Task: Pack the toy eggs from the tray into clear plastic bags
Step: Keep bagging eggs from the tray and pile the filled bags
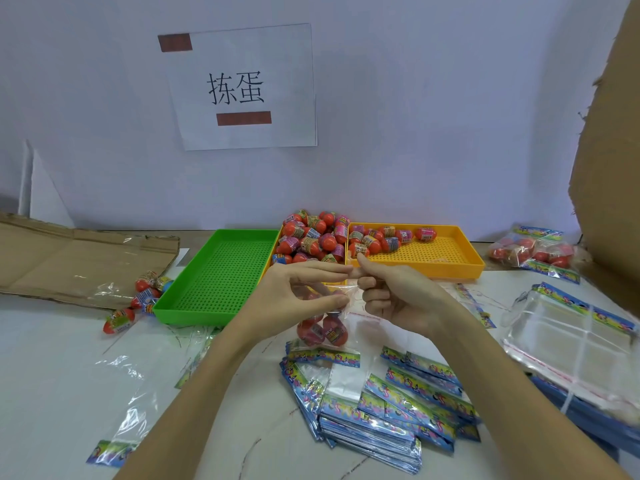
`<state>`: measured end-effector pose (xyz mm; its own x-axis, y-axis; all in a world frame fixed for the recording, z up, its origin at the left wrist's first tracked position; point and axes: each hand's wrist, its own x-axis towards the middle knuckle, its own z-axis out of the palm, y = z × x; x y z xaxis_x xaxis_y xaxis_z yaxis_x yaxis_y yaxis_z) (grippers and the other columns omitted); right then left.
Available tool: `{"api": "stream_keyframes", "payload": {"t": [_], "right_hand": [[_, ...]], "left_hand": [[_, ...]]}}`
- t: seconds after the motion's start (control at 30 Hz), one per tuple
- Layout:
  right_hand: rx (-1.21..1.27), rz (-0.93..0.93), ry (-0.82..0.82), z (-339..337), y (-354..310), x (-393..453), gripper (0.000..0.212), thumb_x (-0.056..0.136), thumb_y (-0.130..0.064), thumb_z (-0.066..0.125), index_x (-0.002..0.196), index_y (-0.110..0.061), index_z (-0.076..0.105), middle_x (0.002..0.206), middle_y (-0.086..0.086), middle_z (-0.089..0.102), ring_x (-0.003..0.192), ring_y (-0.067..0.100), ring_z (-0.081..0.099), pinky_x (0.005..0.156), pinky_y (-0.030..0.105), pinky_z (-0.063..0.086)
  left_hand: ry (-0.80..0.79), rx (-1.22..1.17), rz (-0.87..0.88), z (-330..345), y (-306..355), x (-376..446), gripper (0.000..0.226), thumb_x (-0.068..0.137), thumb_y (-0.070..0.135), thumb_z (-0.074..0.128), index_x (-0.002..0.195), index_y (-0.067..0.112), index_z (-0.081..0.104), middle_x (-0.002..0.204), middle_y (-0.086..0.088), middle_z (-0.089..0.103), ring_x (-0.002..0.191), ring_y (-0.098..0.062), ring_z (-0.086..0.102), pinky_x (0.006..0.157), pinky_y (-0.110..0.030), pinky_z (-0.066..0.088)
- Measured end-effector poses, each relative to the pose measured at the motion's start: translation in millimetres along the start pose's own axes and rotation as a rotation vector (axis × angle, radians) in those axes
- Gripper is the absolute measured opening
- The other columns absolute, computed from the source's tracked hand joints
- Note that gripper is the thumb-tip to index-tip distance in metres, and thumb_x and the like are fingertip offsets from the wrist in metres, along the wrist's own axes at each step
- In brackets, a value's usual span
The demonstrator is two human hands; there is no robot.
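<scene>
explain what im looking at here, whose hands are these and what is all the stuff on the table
No machine here: a camera worn on a person's head looks down at their own two hands. The left hand and right hand pinch the top of a clear bag holding red toy eggs. Behind lie an empty green tray and orange trays with more eggs. Flat unused bags are stacked in front; filled bags lie far right.
</scene>
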<state>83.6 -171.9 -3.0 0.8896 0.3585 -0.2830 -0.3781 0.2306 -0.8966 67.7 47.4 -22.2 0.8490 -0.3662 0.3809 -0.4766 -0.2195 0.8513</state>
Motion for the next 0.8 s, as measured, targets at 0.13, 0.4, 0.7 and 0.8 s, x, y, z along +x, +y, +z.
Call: {"api": "stream_keyframes", "payload": {"t": [0.13,0.4,0.7,0.8], "right_hand": [[0.106,0.079,-0.060,-3.1,-0.4,0.2,0.032,0.096,-0.034,0.068,0.105,-0.004,0.066,0.066,-0.004,0.046,0.049,0.006,0.030,0.041,0.016,0.030],[0.215,0.123,-0.056,-8.7,-4.7,0.8,0.047,0.109,-0.033,0.049,0.120,0.007,0.070,0.070,-0.001,0.047,0.053,0.006,0.029,0.042,0.017,0.030],[0.204,0.117,-0.033,-6.9,-5.4,1.0,0.047,0.109,-0.036,0.047,0.122,0.003,0.069,0.071,-0.001,0.048,0.053,0.007,0.031,0.042,0.018,0.032],[0.168,0.103,-0.028,-5.0,-4.5,1.0,0.045,0.108,-0.038,0.048,0.117,0.001,0.069,0.071,-0.001,0.048,0.053,0.007,0.032,0.042,0.017,0.032]], "left_hand": [[0.004,0.000,0.003,-0.9,-1.2,0.6,0.033,0.086,0.023,0.086,0.119,0.024,0.081,0.129,0.010,0.074,0.094,-0.027,0.077,0.078,-0.037,0.064],[0.018,-0.010,-0.025,-0.9,0.9,-0.1,0.034,0.082,0.028,0.086,0.114,0.016,0.082,0.129,0.008,0.070,0.092,-0.020,0.077,0.082,-0.036,0.062],[0.025,0.001,-0.012,0.7,3.9,-0.1,0.037,0.081,0.024,0.087,0.117,0.017,0.081,0.126,0.006,0.065,0.084,-0.020,0.076,0.081,-0.037,0.062],[-0.012,-0.017,-0.015,1.5,2.6,0.3,0.037,0.085,0.019,0.086,0.121,0.018,0.079,0.133,0.009,0.067,0.088,-0.023,0.077,0.079,-0.030,0.060]]}}
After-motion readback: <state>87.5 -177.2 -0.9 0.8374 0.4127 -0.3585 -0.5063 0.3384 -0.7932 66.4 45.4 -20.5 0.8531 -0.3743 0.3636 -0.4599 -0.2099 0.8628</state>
